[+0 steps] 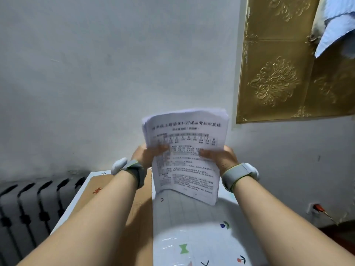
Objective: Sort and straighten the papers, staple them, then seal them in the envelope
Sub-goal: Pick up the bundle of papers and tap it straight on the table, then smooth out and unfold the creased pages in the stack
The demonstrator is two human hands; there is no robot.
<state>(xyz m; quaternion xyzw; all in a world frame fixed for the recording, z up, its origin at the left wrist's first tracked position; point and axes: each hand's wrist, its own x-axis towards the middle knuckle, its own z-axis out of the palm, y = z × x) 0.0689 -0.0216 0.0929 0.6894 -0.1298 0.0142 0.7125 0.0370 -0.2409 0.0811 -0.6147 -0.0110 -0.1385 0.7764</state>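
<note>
Papers in a printed stack are held upright above the bench, the left hand and right hand each with grip closed on a side edge; a brown envelope lies flat under the left forearm, radiator at left, gold embossed panel on the wall

The table in front of me wore a glossy white cover printed with a faint grid and small coloured motifs: a blue flower toward the right edge, a green bow shape nearer me, and red cherries close to the near edge. A large brown envelope lay flat on the left half, running from near the far left corner back toward me, with a red mark on its far end. A strip of white table showed along the left edge beside it.
</note>
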